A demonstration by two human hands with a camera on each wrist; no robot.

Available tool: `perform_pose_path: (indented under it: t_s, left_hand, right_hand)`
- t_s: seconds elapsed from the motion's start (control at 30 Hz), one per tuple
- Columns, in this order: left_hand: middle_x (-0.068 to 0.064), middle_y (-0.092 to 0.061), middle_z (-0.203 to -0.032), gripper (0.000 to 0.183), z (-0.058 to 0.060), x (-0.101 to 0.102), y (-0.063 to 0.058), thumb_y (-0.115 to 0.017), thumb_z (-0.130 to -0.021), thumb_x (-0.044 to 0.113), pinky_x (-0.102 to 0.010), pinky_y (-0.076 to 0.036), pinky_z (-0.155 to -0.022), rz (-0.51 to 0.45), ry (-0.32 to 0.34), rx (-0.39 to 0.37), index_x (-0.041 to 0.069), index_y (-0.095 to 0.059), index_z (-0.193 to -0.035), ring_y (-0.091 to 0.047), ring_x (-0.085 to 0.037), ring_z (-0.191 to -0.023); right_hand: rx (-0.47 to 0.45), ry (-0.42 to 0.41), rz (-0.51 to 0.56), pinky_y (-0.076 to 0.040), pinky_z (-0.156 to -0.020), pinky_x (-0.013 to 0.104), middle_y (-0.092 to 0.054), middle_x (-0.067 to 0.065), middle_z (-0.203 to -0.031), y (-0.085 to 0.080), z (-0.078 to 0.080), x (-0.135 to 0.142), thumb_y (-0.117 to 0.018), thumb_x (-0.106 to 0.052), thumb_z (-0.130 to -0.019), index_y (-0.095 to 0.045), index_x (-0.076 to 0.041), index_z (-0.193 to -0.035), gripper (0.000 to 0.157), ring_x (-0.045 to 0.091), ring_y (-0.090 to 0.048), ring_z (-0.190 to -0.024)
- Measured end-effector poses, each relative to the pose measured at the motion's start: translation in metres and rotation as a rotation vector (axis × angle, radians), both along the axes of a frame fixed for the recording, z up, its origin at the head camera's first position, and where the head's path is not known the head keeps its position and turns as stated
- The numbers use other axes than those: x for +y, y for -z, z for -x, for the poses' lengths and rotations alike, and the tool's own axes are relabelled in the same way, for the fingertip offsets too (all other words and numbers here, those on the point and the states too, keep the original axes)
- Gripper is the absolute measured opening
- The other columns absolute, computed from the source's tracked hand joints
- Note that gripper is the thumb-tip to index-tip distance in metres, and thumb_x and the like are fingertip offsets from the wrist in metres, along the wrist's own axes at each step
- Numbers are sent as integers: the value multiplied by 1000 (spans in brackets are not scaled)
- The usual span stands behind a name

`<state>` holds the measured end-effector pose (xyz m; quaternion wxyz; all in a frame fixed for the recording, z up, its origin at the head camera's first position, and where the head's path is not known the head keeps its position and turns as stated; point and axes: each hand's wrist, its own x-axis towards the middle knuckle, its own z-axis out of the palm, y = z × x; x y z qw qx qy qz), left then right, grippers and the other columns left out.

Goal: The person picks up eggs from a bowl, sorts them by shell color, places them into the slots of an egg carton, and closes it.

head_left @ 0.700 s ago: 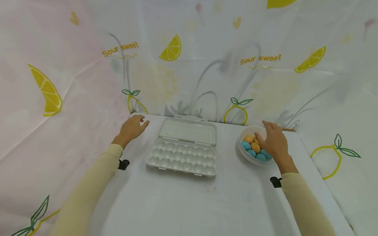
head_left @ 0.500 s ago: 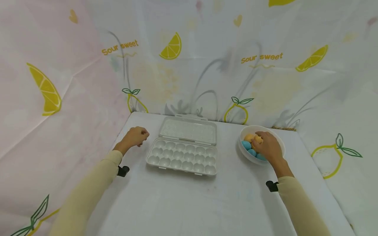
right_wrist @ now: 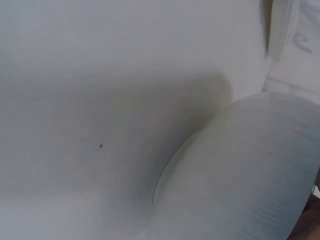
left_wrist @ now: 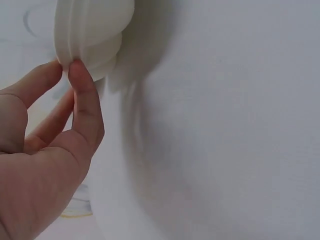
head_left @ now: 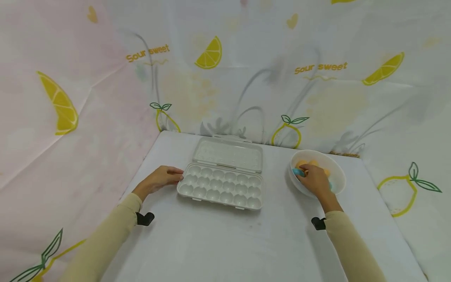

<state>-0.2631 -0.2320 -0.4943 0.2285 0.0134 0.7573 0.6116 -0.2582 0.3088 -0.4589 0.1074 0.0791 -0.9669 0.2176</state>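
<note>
A pale plastic egg tray with rows of round hollows lies on the table, its clear lid folded back. My left hand pinches the tray's left rim between thumb and fingers; the left wrist view shows this hand at the tray's edge up close. Over the white bowl on the right, my right hand reaches in and grips a blue egg at the bowl's left side. Orange eggs lie behind the fingers, and the hand hides part of the bowl's contents.
White cloth covers the table. A lemon-print curtain rises along the back and left side. The bowl's outer wall fills much of the right wrist view. The tray and bowl stand apart, with table between them.
My left hand has moved down and right onto the tray's rim. My right hand has lowered into the bowl, shifted left and taken hold of a blue egg.
</note>
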Motion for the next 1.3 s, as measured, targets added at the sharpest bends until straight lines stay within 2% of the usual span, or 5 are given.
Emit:
perform_pose_path:
  t_s: [0.23,0.5,0.7,0.9,1.3]
  left_hand:
    - [-17,-54,-110,52,-10,2,13,-69,-74,12,-36,-48,-85,-72,-50,21,6,-50,-122,-55,-21,-96]
    - [-15,-49,-115,59,-16,14,25,-69,-75,16,-31,-51,-79,-63,13,218,13,-44,-129,-53,-24,-100]
    - [-13,-29,-136,74,-22,17,7,-68,-72,1,-40,-41,-92,-63,152,461,9,-31,-135,-32,-36,-121]
    - [-18,-14,-142,100,-32,22,-7,-79,-59,4,-45,-30,-99,-20,321,572,-2,-17,-137,-15,-34,-128]
    - [3,-4,-146,123,-30,19,26,-84,-47,17,-26,-31,-100,83,282,617,17,-6,-142,-11,-10,-131]
  right_hand:
    - [-25,4,3,-49,-73,46,-63,16,-96,-3,6,1,-65,-25,-78,-61,-1,-107,38,33,-57,-87]
    - [-45,6,-28,-44,-80,49,-62,17,-99,-5,9,1,-67,-16,-75,-63,-1,-105,33,36,-53,-93]
    - [-39,2,-5,-44,-81,49,-62,16,-99,2,13,0,-66,-14,-76,-64,-2,-103,29,36,-53,-93]
    - [-37,19,26,-44,-79,49,-61,16,-98,7,12,-2,-64,-17,-80,-63,-1,-104,29,34,-52,-90]
    - [21,7,45,-41,-73,50,-57,22,-93,8,7,-3,-60,-10,-79,-57,4,-106,31,33,-48,-84]
